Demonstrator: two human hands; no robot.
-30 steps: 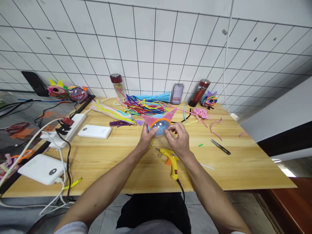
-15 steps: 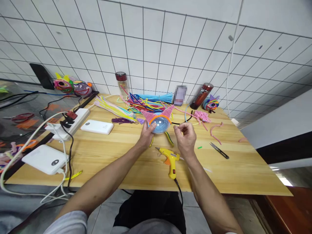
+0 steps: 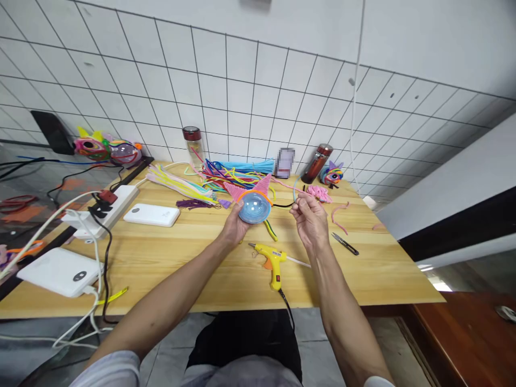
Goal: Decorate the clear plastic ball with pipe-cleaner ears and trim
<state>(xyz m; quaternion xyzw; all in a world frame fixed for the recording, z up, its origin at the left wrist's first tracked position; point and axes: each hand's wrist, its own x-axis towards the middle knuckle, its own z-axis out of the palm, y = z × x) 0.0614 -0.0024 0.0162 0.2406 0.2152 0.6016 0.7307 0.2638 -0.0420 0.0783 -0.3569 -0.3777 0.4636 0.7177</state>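
A clear dome (image 3: 255, 207) with a blue inside, an orange rim and two pink pointed ears is gripped by my left hand (image 3: 234, 226) at its left edge. To its right my right hand (image 3: 309, 217) is closed, thumb and fingertips pinched together beside the black strip (image 3: 283, 205); what the fingertips hold, if anything, is too small to make out. Below the dome lies a yellow glue gun (image 3: 274, 262) with its nozzle to the left. A green and yellow curved piece (image 3: 270, 231) rests just above the gun.
Pipe cleaners (image 3: 237, 174) are heaped at the back, between two flasks (image 3: 194, 146). Small snips (image 3: 345, 244) lie at right. White power banks (image 3: 151, 214), a power strip (image 3: 108, 212) and cables occupy the left. Finished colourful figures (image 3: 332, 174) stand by the wall.
The camera view has shifted, moving the table's things leftward in the picture. My right hand has turned, and its fingers have moved up toward the black strip. My left hand keeps hold of the dome.
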